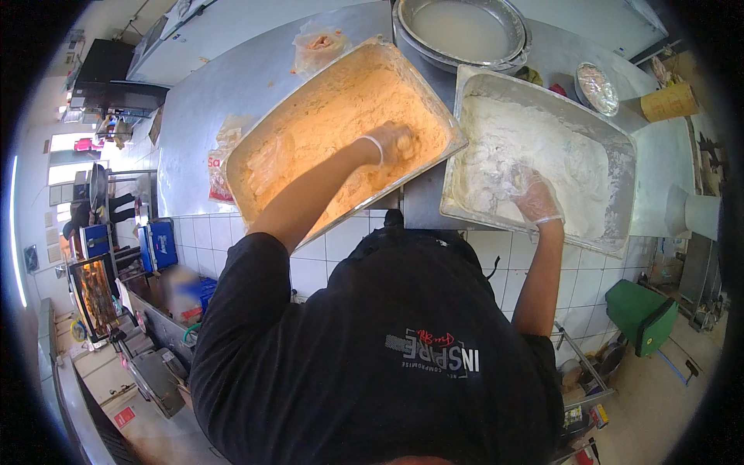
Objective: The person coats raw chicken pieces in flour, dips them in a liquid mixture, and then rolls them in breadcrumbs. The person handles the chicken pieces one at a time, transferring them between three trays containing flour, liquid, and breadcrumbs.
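My left hand (394, 144), in a clear plastic glove, reaches into a metal pan (232, 170) of orange powdery coating (337, 99). Its fingers are curled low at the pan's right end, and whether something lies in them is hard to see. My right hand (537, 196), gloved the same way, is down in a second metal pan (621, 168) of white flour (575, 157). Lumpy, flour-covered matter (508, 179) lies by its fingertips; I cannot tell whether they grip it. A clear plastic glove or bag (272, 165) rests on the orange coating.
Behind the pans stands a large metal basin (520, 43) of cloudy liquid. A plastic bag (318, 46) with pinkish food, a printed bag (222, 180), a wrapped oval dish (597, 88) and a yellow cylinder (668, 102) sit on the steel table (186, 133). A green bin (642, 317) stands at right.
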Motion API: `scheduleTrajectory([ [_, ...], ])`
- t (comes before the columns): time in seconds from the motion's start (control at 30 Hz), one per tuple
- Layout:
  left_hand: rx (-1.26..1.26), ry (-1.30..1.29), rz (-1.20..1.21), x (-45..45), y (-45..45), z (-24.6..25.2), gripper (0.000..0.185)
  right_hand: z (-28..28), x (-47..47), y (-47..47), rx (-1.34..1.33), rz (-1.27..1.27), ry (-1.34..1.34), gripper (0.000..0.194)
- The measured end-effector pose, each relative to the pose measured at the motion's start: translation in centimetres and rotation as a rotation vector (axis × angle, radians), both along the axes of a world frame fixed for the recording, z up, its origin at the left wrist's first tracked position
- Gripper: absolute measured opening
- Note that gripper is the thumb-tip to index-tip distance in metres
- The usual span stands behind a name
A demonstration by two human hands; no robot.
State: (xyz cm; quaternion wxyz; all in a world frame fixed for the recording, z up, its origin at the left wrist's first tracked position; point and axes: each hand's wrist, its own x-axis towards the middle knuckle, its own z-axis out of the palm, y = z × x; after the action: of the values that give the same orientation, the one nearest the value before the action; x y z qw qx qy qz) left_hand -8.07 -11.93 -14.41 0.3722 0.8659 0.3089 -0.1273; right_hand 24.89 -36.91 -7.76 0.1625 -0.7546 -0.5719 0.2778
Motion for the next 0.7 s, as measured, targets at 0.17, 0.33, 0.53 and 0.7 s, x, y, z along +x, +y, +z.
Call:
scheduleTrajectory([
  [0.17, -0.607, -0.391, 0.515, -2.2, 2.9, -2.2, 0.059, 0.1, -0.7, -0.1, 0.022, -0.018, -0.014, 0.061],
  [0.33, 0.338, -0.123, 0.190, -8.2, 8.3, -1.0, 0.063, -0.5, 0.4, -1.0, -0.023, 0.002, -0.019, 0.063],
  [0.53, 0.194, 0.594, 0.025, -10.5, 1.0, 4.4, 0.091, 0.6, 0.0, -1.9, -0.103, -0.025, -0.053, 0.062],
  [0.7, 0.483, 0.650, -0.105, -9.8, -5.2, 4.7, 0.118, -0.2, -0.2, -1.9, -0.085, -0.027, 0.010, 0.061],
])
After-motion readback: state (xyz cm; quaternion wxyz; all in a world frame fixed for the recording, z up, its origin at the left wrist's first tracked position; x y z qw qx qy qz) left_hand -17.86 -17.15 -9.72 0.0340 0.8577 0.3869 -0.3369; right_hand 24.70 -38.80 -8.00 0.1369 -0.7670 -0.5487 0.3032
